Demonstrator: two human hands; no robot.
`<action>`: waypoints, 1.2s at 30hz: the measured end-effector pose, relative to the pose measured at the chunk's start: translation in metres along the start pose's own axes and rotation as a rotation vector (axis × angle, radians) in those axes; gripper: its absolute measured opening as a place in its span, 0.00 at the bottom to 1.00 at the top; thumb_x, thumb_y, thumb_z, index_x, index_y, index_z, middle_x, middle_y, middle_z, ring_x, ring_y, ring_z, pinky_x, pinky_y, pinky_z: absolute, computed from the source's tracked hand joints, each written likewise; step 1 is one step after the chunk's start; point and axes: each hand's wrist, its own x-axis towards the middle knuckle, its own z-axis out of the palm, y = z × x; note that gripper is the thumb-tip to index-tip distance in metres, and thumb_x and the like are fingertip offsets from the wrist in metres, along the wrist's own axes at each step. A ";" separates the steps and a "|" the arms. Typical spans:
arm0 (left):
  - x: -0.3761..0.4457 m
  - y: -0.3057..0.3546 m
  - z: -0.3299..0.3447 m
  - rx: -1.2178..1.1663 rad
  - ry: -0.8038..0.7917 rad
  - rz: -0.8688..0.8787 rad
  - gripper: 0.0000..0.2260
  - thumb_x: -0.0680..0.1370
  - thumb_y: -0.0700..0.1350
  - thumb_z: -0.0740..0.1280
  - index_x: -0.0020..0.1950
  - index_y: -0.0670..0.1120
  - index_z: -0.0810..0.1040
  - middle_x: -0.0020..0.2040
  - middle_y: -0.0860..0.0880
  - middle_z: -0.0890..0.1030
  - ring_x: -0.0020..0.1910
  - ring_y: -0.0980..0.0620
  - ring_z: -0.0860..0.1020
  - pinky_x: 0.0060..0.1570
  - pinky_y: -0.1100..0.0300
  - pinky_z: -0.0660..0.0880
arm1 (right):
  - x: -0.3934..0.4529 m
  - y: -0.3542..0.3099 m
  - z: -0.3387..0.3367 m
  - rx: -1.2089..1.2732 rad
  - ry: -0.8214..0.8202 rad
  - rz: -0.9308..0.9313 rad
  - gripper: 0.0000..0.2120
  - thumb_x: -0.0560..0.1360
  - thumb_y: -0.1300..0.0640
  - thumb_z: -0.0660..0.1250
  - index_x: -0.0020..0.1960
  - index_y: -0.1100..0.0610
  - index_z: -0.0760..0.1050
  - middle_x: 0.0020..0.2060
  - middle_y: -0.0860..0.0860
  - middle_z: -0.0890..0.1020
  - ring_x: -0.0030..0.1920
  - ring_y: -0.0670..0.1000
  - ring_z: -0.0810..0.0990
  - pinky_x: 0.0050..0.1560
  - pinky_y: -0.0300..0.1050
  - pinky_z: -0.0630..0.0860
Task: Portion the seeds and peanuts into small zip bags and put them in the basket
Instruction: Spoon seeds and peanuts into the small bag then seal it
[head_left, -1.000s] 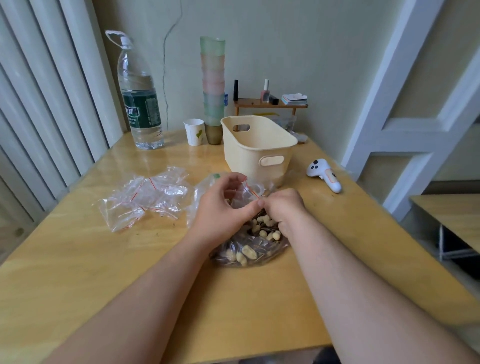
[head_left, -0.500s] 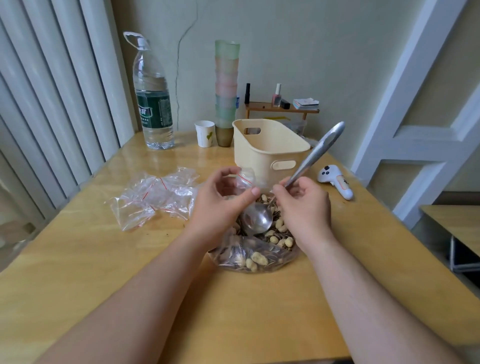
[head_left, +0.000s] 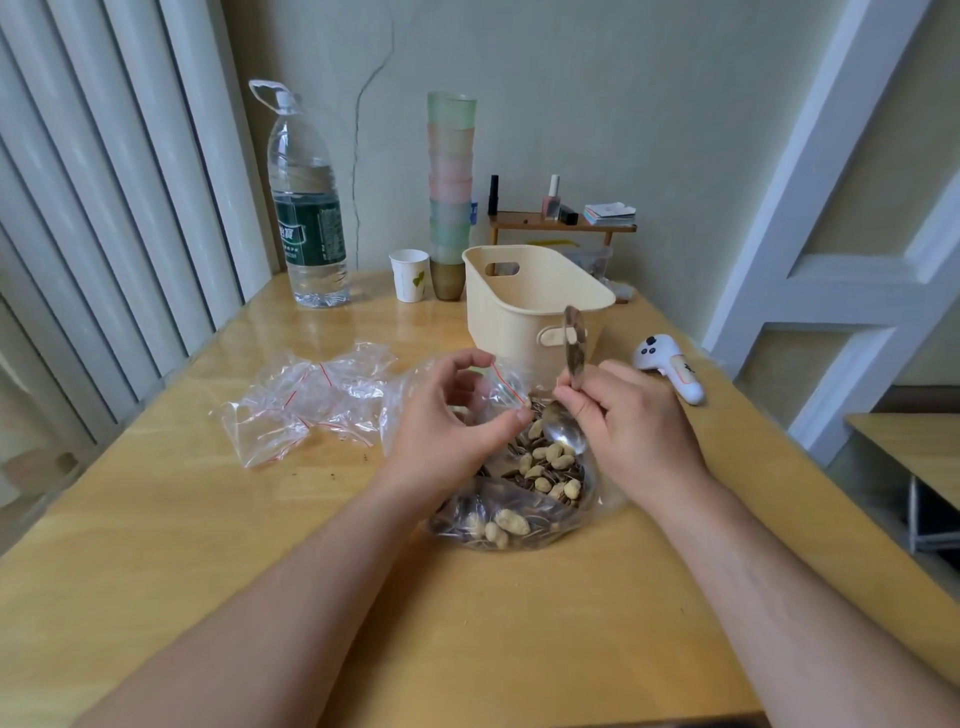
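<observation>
Head view: a small zip bag (head_left: 503, 385) with a red seal line is pinched at its mouth between thumb and curled fingers of the left hand (head_left: 453, 415). A metal spoon (head_left: 567, 395) is gripped by the right hand (head_left: 631, 422), fingers curled round the lower handle; the handle is seen rising above the fingers, the bowl lying just below them, close beside the left thumb tip. Directly under both sets of fingers an open clear bag of seeds and peanuts (head_left: 524, 493) is spread on the wooden table (head_left: 208, 545). Beyond the fingertips a cream basket (head_left: 530, 301) is stood, near the spoon handle. A heap of spare zip bags (head_left: 306, 400) is noted left of the left hand. A white controller (head_left: 670, 369) is lying right of the right hand. At the far edge are seen a water bottle (head_left: 306, 208), a paper cup (head_left: 410, 274) and stacked cups (head_left: 450, 187), against a pale wall (head_left: 675, 104).
</observation>
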 end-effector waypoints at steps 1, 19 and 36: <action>-0.001 -0.001 0.002 0.010 0.005 -0.005 0.26 0.65 0.55 0.83 0.60 0.62 0.78 0.54 0.45 0.82 0.51 0.40 0.81 0.51 0.37 0.82 | -0.002 -0.003 0.001 -0.006 -0.013 -0.018 0.11 0.82 0.47 0.64 0.50 0.52 0.82 0.38 0.48 0.77 0.36 0.56 0.77 0.33 0.53 0.77; 0.000 -0.007 0.008 -0.076 0.156 -0.024 0.22 0.72 0.45 0.82 0.60 0.58 0.78 0.42 0.57 0.78 0.34 0.52 0.76 0.36 0.53 0.80 | -0.014 -0.037 0.013 0.185 -0.137 0.355 0.12 0.84 0.51 0.64 0.44 0.53 0.71 0.28 0.50 0.79 0.27 0.46 0.82 0.33 0.50 0.79; 0.017 -0.004 -0.018 0.098 0.059 0.052 0.32 0.63 0.61 0.84 0.65 0.60 0.78 0.54 0.45 0.83 0.54 0.46 0.81 0.57 0.50 0.81 | 0.034 -0.003 0.010 0.338 -0.090 0.598 0.12 0.85 0.49 0.63 0.48 0.56 0.75 0.31 0.55 0.84 0.29 0.50 0.86 0.42 0.63 0.83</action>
